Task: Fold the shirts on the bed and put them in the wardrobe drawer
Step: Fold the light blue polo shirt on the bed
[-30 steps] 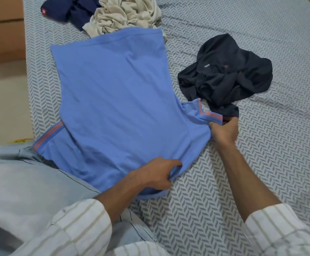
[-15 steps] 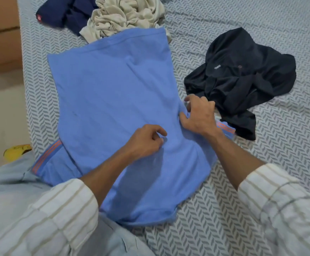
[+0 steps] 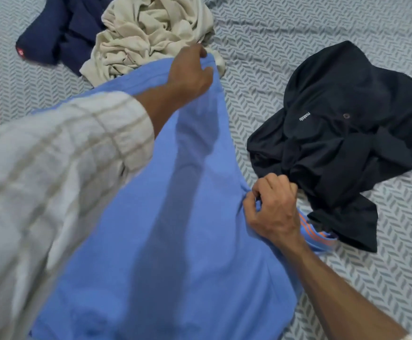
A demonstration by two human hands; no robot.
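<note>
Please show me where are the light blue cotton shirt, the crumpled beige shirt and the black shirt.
Light blue cotton shirt (image 3: 187, 217): head view, flat middle.
Crumpled beige shirt (image 3: 148, 33): head view, bunched centre.
Black shirt (image 3: 335, 99): head view, smooth upper part.

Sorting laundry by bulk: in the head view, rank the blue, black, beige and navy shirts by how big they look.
1. blue shirt, spread flat and nearest
2. black shirt
3. beige shirt
4. navy shirt, partly cut off

All but the blue are crumpled, so true sizes are unsure.

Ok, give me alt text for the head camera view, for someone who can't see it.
A person's left hand grips the far corner of a blue shirt spread on a patterned bed, while the right hand pinches its right edge near the striped sleeve. A black shirt, a cream shirt and a navy shirt lie crumpled beyond.
</note>
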